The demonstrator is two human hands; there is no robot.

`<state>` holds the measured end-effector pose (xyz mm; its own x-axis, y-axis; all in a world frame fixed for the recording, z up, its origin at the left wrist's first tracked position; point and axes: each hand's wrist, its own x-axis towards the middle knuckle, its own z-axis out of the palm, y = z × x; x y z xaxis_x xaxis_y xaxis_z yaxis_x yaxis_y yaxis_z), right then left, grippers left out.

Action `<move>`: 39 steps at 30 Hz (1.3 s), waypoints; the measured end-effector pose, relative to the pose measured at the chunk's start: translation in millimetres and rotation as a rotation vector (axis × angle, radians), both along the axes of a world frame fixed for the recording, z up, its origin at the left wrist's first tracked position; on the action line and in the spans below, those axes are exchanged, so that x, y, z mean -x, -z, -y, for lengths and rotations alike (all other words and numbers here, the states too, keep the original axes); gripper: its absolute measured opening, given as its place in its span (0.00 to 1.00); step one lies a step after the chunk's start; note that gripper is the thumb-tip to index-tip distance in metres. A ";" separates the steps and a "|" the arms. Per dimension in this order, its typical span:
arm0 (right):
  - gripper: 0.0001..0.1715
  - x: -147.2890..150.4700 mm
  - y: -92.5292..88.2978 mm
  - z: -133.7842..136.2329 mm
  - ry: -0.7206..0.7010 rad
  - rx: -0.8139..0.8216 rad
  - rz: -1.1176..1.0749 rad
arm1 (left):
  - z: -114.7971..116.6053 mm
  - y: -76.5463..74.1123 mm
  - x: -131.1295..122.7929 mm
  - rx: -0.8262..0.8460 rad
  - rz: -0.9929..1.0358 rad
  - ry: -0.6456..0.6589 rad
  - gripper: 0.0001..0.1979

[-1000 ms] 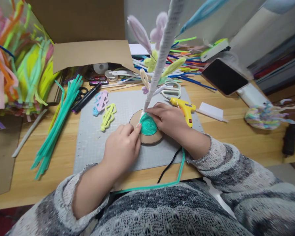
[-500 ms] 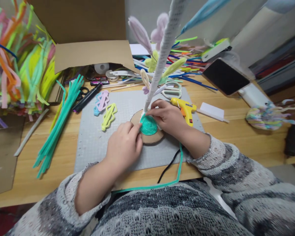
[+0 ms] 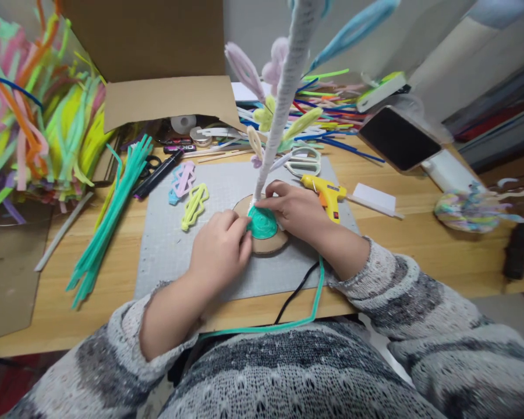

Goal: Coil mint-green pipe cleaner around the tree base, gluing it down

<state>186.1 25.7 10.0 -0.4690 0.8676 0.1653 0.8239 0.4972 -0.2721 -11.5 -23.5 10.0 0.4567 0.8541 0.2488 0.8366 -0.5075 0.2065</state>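
Note:
A flat spiral of green pipe cleaner (image 3: pixel 262 224) lies on a round cardboard base (image 3: pixel 268 247). A white-wrapped stem (image 3: pixel 276 125) with pipe-cleaner flowers and leaves rises from the base, behind the spiral. My left hand (image 3: pixel 220 245) is closed, thumb and forefinger at the spiral's left edge. Bent over its upper right side, my right hand (image 3: pixel 297 210) has its fingers closed on the green pipe cleaner near the stem's foot. A long green strand (image 3: pixel 318 297) emerges below my right wrist and runs along the table edge toward the left. The exact fingertip contact is partly hidden.
Under the base is a grey cutting mat (image 3: pixel 170 256). A yellow glue gun (image 3: pixel 329 195) and scissors (image 3: pixel 305 162) lie right of the stem. Green pipe cleaners (image 3: pixel 113 218), a black marker (image 3: pixel 159 173) and zigzag pieces (image 3: pixel 195 205) are leftward. A phone (image 3: pixel 399 138) rests at back right.
The camera view has shifted slightly. Both hands stay at the green spiral, with only a very small shift of the fingers.

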 end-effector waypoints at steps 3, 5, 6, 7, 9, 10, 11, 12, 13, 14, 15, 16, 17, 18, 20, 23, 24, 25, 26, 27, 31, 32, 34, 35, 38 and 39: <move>0.19 1.1 -1.4 0.4 -0.010 0.002 0.012 | -6.3 -1.2 -0.5 -0.076 -0.064 0.021 0.15; 0.19 1.0 -2.4 0.8 -0.013 0.002 0.024 | -10.4 -4.2 -2.2 -0.105 -0.129 0.027 0.15; 0.19 0.6 -2.7 0.8 -0.016 0.002 0.023 | -12.3 -6.4 -3.5 -0.108 -0.165 0.029 0.15; 0.19 0.1 -2.8 0.7 -0.016 0.002 0.014 | -14.0 -9.0 -5.0 -0.105 -0.201 0.033 0.14; 0.19 -1.0 -2.6 0.3 0.002 -0.002 -0.033 | -17.0 -14.6 -8.7 -0.080 -0.265 0.042 0.13; 0.19 -1.4 -2.3 0.0 0.019 -0.005 -0.065 | -18.3 -17.0 -10.6 -0.063 -0.289 0.044 0.12; 0.18 -1.6 -2.1 -0.2 0.037 -0.007 -0.094 | -19.6 -18.9 -12.4 -0.048 -0.304 0.043 0.12; 0.18 -1.6 -2.1 -0.4 0.055 -0.008 -0.116 | -20.6 -20.1 -14.0 -0.036 -0.311 0.039 0.12; 0.17 -1.4 -2.4 -0.5 0.065 -0.004 -0.126 | -21.6 -20.6 -15.3 -0.029 -0.314 0.034 0.13; 0.17 -1.0 -3.0 -0.4 0.067 0.005 -0.127 | -22.3 -20.5 -16.4 -0.027 -0.315 0.030 0.13; 0.17 -0.6 -3.9 -0.2 0.062 0.017 -0.123 | -22.8 -19.8 -17.0 -0.030 -0.314 0.027 0.14; 0.17 -0.1 -5.1 0.1 0.055 0.033 -0.115 | -23.1 -18.9 -17.3 -0.036 -0.314 0.027 0.15; 0.17 0.4 -6.4 0.5 0.047 0.049 -0.110 | -23.1 -17.8 -17.3 -0.044 -0.314 0.028 0.15; 0.17 0.7 -7.8 1.0 0.046 0.064 -0.107 | -23.0 -16.9 -17.1 -0.054 -0.315 0.029 0.15; 0.17 1.0 -10.3 1.8 0.089 0.087 -0.103 | -22.6 -15.6 -15.8 -0.071 -0.316 0.036 0.15; 0.15 0.6 -12.8 2.4 0.208 0.108 -0.095 | -22.7 -15.7 -13.4 -0.076 -0.316 0.060 0.14; 0.14 0.5 -13.4 2.5 0.235 0.115 -0.089 | -23.0 -15.9 -12.7 -0.069 -0.312 0.069 0.14; 0.13 0.6 -13.9 2.7 0.246 0.120 -0.082 | -23.4 -16.1 -12.1 -0.058 -0.307 0.075 0.14; 0.12 0.8 -14.3 2.9 0.244 0.124 -0.076 | -23.8 -16.1 -11.8 -0.049 -0.300 0.075 0.14; 0.12 1.3 -14.8 3.2 0.235 0.125 -0.070 | -24.1 -15.9 -11.6 -0.042 -0.294 0.073 0.15; 0.13 4.3 -16.0 5.5 0.191 0.122 -0.059 | -24.4 -13.0 -12.3 -0.049 -0.293 0.054 0.16; 0.13 5.0 -16.0 6.2 0.186 0.123 -0.057 | -24.3 -12.2 -12.6 -0.048 -0.294 0.052 0.16; 0.13 6.2 -15.7 7.5 0.178 0.125 -0.052 | -24.2 -11.0 -13.2 -0.039 -0.288 0.051 0.16; 0.13 6.6 -15.5 8.1 0.173 0.124 -0.049 | -24.2 -10.8 -13.5 -0.033 -0.283 0.052 0.16; 0.12 7.4 -15.0 10.0 0.150 0.120 -0.030 | -24.1 -10.9 -14.9 -0.022 -0.277 0.051 0.16; 0.13 7.5 -14.9 10.5 0.144 0.119 -0.020 | -23.9 -11.0 -15.4 -0.019 -0.277 0.050 0.16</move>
<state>178.6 15.2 25.0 -0.3366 0.9394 0.0654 0.8780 0.3382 -0.3387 4.0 0.4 21.0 0.5511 0.8251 0.1242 0.8335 -0.5513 -0.0361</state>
